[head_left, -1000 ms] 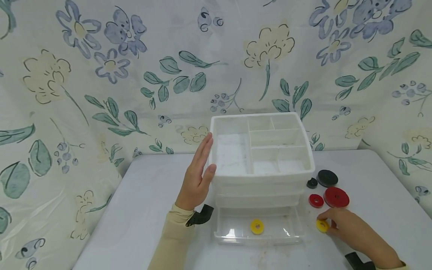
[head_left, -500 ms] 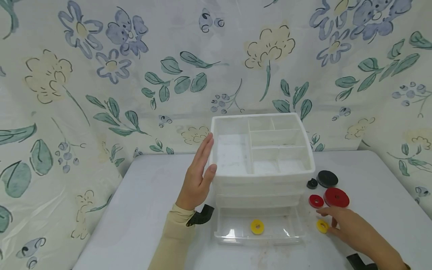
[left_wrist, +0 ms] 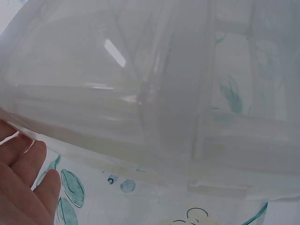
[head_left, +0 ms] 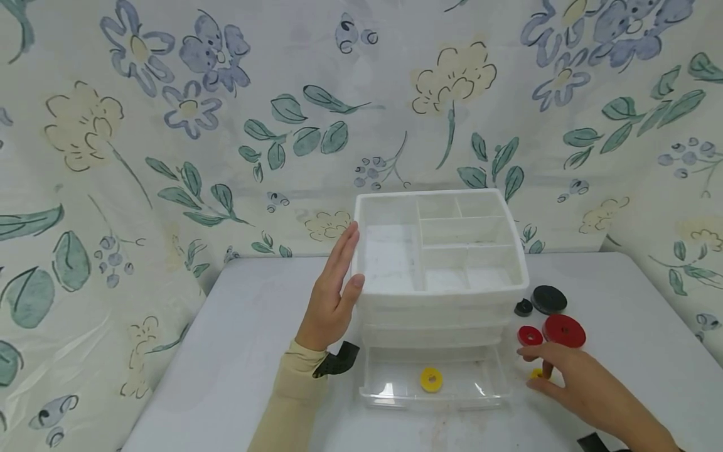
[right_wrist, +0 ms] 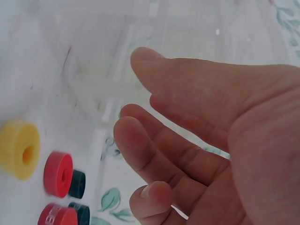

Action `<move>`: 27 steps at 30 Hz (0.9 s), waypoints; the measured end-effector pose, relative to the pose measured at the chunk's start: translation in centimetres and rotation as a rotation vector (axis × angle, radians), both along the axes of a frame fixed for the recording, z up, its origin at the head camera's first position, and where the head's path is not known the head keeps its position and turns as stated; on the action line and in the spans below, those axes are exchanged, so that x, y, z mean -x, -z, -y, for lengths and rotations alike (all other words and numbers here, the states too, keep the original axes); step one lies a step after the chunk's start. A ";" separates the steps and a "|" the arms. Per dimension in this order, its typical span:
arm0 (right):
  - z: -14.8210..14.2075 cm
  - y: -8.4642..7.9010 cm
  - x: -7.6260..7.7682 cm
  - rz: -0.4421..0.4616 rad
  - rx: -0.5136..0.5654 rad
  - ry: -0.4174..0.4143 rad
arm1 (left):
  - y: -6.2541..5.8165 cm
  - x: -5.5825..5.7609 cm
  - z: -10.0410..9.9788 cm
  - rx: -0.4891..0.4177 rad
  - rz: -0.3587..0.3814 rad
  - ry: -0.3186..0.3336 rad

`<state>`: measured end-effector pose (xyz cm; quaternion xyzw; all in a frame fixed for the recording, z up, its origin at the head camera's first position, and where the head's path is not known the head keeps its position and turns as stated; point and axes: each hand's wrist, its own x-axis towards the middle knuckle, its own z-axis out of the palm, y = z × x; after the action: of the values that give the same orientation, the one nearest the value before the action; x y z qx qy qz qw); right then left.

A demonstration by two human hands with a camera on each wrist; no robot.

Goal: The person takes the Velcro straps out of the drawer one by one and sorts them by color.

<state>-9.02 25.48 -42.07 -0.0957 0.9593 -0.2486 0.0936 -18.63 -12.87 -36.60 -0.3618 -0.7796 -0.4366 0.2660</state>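
My left hand rests with straight fingers against the left side of a white plastic drawer organizer. The organizer's clear bottom drawer is pulled out and holds a yellow ring. My right hand hovers right of that drawer, thumb and fingers apart, nothing between them. Beneath the fingers, partly hidden, a second yellow ring is on the table; the right wrist view shows this yellow ring apart from the fingers. Just beyond lie a small red ring and a larger red disc.
Farther back on the right are a small black piece and a large black disc. The organizer's top tray has several compartments. A white table carries everything, with a flowered cloth hanging behind.
My right hand has let go of the yellow ring on the table. Its fingers have spread and shifted slightly left over the ring. My left hand stays against the organizer.
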 end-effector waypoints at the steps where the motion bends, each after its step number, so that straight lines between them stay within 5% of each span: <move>1: 0.1 -0.1 -0.2 -0.002 0.014 -0.007 | 0.0 0.0 0.0 0.002 0.001 0.000; 13: 2.6 -1.0 -0.4 0.002 0.039 -0.009 | 0.1 0.1 0.0 -0.007 -0.011 0.005; 27: 5.5 -1.2 -0.1 -0.145 0.125 -0.177 | 0.1 0.1 0.0 0.002 -0.008 -0.005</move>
<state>-8.90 19.96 -40.89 -0.2033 0.9340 -0.2910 0.0396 -18.71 -12.92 -36.71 -0.3619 -0.7798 -0.4338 0.2697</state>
